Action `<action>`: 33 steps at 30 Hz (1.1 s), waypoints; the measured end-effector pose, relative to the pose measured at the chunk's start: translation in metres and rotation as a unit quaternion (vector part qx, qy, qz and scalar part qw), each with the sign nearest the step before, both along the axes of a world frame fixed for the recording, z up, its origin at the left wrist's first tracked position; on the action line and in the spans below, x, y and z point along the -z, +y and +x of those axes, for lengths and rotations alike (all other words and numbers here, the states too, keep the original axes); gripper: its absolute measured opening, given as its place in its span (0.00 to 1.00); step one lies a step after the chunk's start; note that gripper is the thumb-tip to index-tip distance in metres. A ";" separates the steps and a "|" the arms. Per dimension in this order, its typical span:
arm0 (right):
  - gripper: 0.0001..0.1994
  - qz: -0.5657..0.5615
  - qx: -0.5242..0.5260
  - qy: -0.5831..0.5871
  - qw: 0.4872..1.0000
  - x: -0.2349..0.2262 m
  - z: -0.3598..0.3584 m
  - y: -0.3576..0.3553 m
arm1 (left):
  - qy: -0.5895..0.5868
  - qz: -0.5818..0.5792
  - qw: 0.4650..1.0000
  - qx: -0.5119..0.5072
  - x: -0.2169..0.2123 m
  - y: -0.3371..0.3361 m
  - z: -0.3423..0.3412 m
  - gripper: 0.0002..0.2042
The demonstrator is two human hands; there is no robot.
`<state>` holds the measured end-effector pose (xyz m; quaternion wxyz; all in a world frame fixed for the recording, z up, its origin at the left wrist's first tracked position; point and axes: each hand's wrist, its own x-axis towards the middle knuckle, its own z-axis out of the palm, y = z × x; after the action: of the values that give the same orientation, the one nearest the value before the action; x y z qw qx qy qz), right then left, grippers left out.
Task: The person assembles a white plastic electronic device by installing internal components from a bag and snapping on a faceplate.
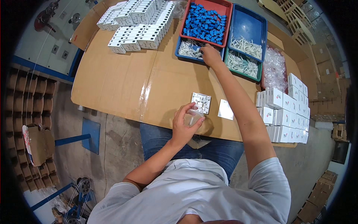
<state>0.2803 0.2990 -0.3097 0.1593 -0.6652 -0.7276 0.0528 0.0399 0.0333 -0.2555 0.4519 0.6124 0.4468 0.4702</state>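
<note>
My left hand (182,127) is closed round a small clear plastic bag (194,118), just above the table's near edge. A slim white piece shows inside the bag. Right behind it lies a square white electrical fitting (203,100) with its moulded inner side up. A flat white square plate (225,110) rests to its right. My right hand (211,56) reaches far forward into a blue tray (186,57) of small white plastic parts. Its fingertips are down among the parts, and whether they pinch one is hidden.
A red tray (228,22) of blue pieces sits behind my right hand. Beside it are a blue tray (249,18) and a green tray (246,74) with white parts. Clear bags (275,69) fill a container on the right. White boxes (285,112) and stacked white fittings (141,26) flank the cardboard-covered table.
</note>
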 end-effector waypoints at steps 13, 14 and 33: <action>0.09 0.095 0.017 0.150 0.984 -0.005 0.027 -0.002 | 0.006 0.007 1.000 0.025 0.004 0.003 0.002 0.27; 0.10 0.111 0.038 0.160 0.980 -0.007 0.026 -0.003 | 0.005 0.005 1.000 0.025 0.003 0.003 0.002 0.27; 0.10 0.106 0.064 0.271 0.955 -0.028 0.028 -0.017 | 0.023 0.020 0.999 0.028 0.000 0.000 0.003 0.28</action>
<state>0.3087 0.2817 -0.2819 0.4230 -0.6500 -0.6148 0.1432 0.0427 0.0333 -0.2558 0.4418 0.6444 0.4303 0.4522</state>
